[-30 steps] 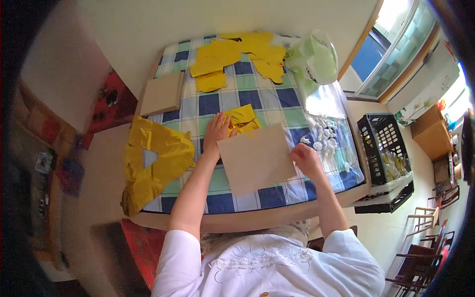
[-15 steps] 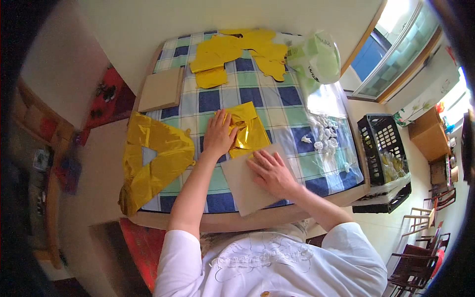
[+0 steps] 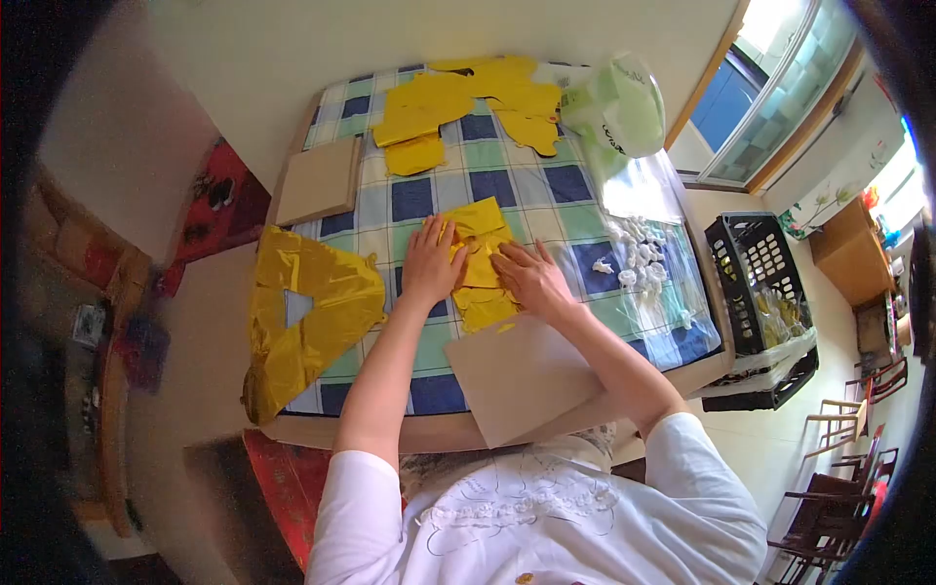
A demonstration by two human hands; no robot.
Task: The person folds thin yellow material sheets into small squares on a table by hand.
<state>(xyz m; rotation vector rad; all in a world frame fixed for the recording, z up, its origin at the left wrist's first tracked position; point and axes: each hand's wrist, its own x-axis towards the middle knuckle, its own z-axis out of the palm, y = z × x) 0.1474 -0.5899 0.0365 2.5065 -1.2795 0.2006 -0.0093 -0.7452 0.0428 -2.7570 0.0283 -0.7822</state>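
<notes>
A folded piece of shiny gold foil [image 3: 478, 216] lies in front of me on the checked cloth. My left hand [image 3: 431, 263] rests flat on its left side, fingers stretched out. From the right, my right hand [image 3: 534, 280] lies spread on the foil's lower right part. Just below, a beige square board [image 3: 517, 375] sits at the near edge, partly under my right forearm and touching the foil's lower end. To the left is a larger gold foil piece [image 3: 336, 327] with a gap in its middle.
At the far side lie more gold foil sheets [image 3: 424, 105] and a green-white plastic bag [image 3: 624, 107]. A stack of beige boards [image 3: 320, 182] is at the left. Small white pieces [image 3: 643, 258] lie on the right. A black crate [image 3: 751, 283] stands beside the bed.
My right hand has moved off the beige board, up and onto the gold foil. The board now lies slightly lower, with more foil showing above it. My left hand stays put.
</notes>
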